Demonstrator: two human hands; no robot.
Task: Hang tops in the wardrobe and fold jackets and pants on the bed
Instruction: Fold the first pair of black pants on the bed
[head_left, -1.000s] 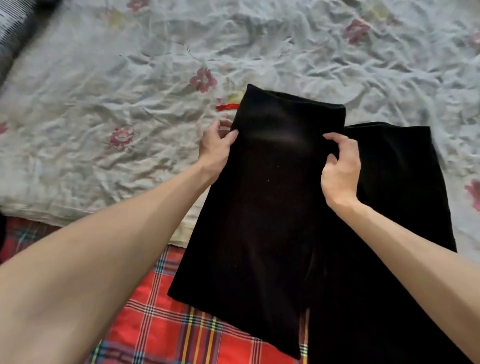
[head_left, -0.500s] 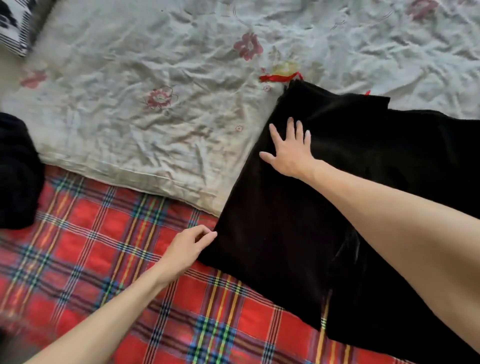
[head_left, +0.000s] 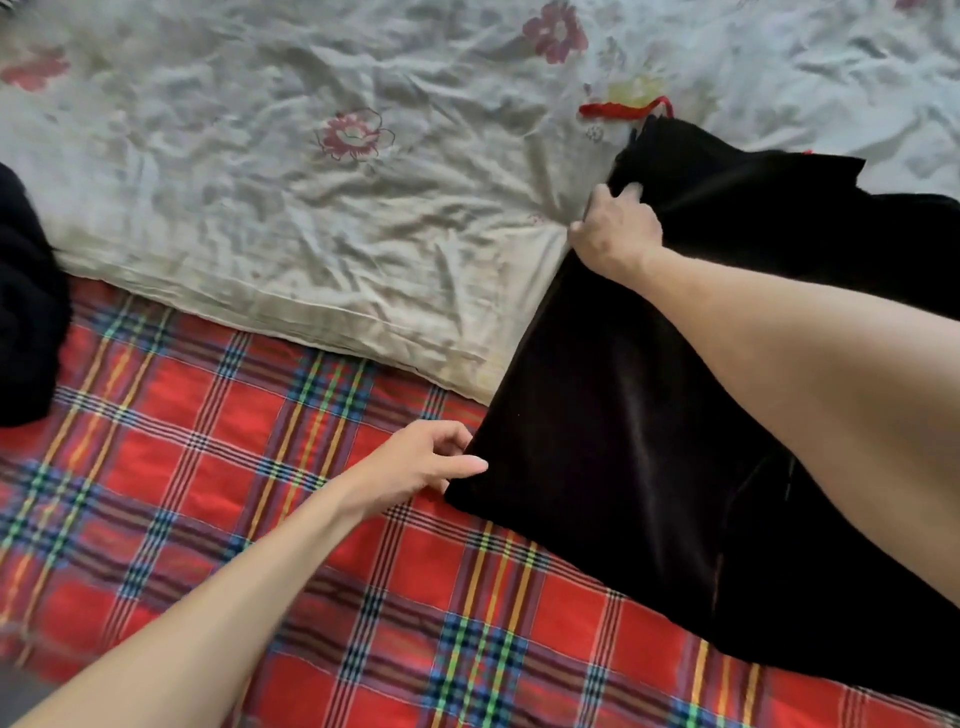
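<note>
Black pants (head_left: 623, 405), partly folded, lie on the bed at the right, spanning the pale floral quilt and the red plaid sheet. My right hand (head_left: 618, 234) grips the pants' upper left edge, fingers curled into the cloth. My left hand (head_left: 431, 462) is at the pants' lower left corner, thumb and fingers pinching or touching the edge; the contact is partly hidden.
A wrinkled floral quilt (head_left: 311, 208) covers the far part of the bed. The red plaid sheet (head_left: 260, 519) lies nearer. A dark garment heap (head_left: 26, 312) sits at the left edge. A red string (head_left: 623, 109) lies above the pants.
My right hand went from lying flat on the pants to gripping their upper left edge. My left hand moved from the waistband down to the lower left corner.
</note>
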